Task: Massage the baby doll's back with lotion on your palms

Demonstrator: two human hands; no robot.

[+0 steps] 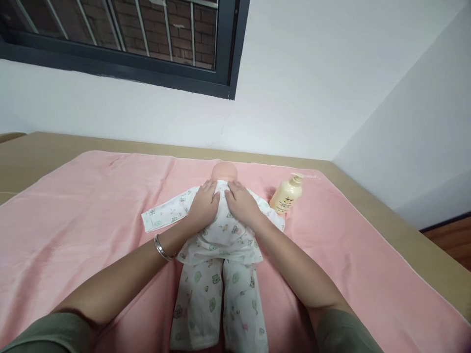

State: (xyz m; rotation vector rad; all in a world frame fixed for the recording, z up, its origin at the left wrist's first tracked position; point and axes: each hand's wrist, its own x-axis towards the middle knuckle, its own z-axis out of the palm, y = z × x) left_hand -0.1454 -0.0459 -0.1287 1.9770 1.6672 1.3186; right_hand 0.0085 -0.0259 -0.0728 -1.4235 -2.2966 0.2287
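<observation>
A baby doll (224,171) lies on a pink blanket (121,186), its bare round head toward the wall. It wears a white printed long-sleeved top (222,238) and matching trousers (200,306). My left hand (204,206) rests flat on the upper left of the doll's top, fingers stretched toward the head. On the upper right, my right hand (243,203) lies in the same way. Both hands are open and hold nothing. The left sleeve (165,213) reaches out sideways, while my right forearm partly covers the other sleeve. No face shows on the doll's head.
A pale yellow pump bottle (287,195) stands on the blanket, close by the doll's right sleeve. Beneath the blanket is a tan table (62,144), set against a white wall (287,113). A dark-framed window (224,54) with bars is above.
</observation>
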